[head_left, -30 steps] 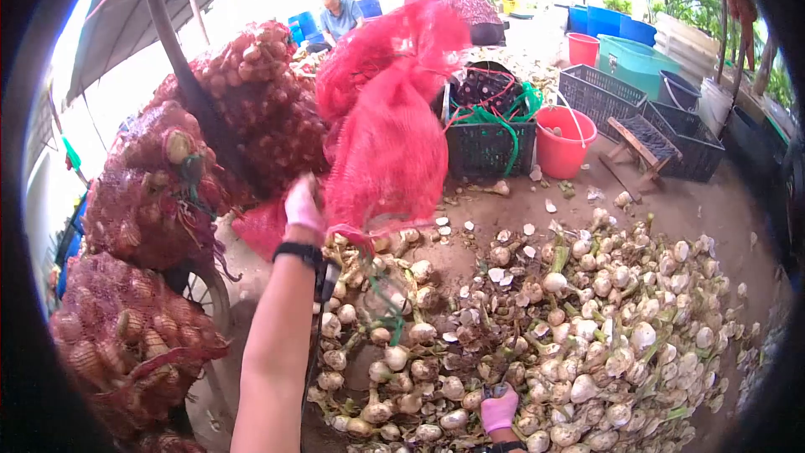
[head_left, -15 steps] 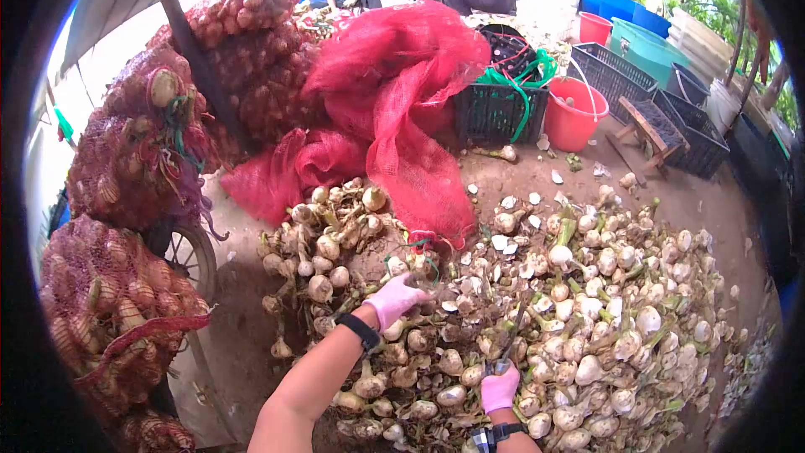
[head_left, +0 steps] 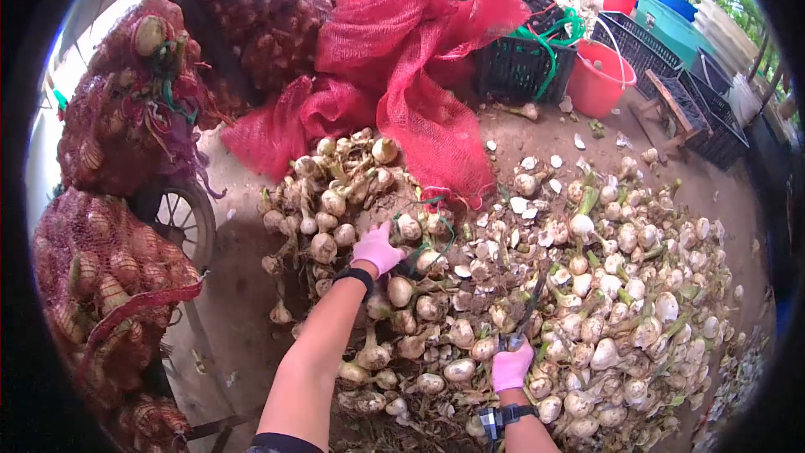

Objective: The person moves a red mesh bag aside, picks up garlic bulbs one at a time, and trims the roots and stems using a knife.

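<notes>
Heaped garlic bulbs [head_left: 605, 355] with stems and dirt cover the ground before me. My left hand [head_left: 377, 249], in a pink glove, reaches among the bulbs at the centre left, fingers apart, beside a green cord and a bulb [head_left: 409, 227]. I see nothing held in it. My right hand [head_left: 511, 365], also gloved in pink, is closed around a dark-bladed tool [head_left: 533, 302] at the lower centre, its blade tilted up and to the right over the bulbs. The end of a red mesh bag [head_left: 436, 147] lies just beyond my left hand.
Full mesh sacks [head_left: 117, 273] are stacked at the left near a wheel [head_left: 183, 222] and a pole [head_left: 201, 25]. At the back right stand a black crate [head_left: 516, 71], a red bucket [head_left: 594, 84], a small wooden stool [head_left: 671, 105] and more tubs.
The view has tilted downward, and the people at the back are out of sight. My left hand has shifted slightly left among the bulbs. My right hand still holds the tool.
</notes>
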`<state>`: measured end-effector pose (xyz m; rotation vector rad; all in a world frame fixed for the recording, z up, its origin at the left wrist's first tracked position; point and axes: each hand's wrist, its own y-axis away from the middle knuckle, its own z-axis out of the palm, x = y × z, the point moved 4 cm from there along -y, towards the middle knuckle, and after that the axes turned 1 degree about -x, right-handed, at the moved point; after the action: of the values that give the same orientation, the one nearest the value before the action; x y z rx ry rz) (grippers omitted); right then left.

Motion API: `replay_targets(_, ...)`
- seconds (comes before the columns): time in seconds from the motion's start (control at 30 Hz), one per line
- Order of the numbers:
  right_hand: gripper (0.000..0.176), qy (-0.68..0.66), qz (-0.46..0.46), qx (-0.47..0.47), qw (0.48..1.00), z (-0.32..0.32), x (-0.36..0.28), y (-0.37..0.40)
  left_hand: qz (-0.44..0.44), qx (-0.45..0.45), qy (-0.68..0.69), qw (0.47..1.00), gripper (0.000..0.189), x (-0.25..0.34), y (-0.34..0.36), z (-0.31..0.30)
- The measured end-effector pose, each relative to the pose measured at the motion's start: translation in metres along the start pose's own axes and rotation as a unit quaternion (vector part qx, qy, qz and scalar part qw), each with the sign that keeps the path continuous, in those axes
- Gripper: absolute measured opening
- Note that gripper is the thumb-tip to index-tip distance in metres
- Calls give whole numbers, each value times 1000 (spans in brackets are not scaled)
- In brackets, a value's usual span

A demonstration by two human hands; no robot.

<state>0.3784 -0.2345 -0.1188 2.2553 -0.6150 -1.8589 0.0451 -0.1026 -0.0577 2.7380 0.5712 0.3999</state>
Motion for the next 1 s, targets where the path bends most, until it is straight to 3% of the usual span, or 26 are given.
replay_targets(0.1,31,-25,-3,2,1000,0,-4,2,-30,0,59,998,104,19,-8,20)
replay_targets(0.23,25,-10,-17,1,1000,0,-3,1,-63,13,64,996,95,49,-1,17)
replay_targets(0.43,20,-11,-50,24,998,0,12,-6,27,-8,128,991,75,36,46,48)
replay_targets(0.47,20,-11,-47,24,999,-1,8,-5,58,34,165,984,74,18,53,64)
replay_targets(0.6,18,8,-49,19,999,0,6,-5,42,44,136,989,75,-36,118,71)
replay_targets(0.77,11,30,-52,22,998,0,-3,-5,82,21,72,994,77,-31,210,48)
replay_targets(0.8,12,52,-52,28,997,-1,-6,-2,38,-35,60,997,78,-17,229,38)
replay_targets(0.93,16,38,-61,24,997,-2,-7,-3,80,9,160,984,87,-22,267,56)
replay_targets(1.0,18,32,-42,1,999,-5,-10,1,80,50,317,944,95,-16,292,52)
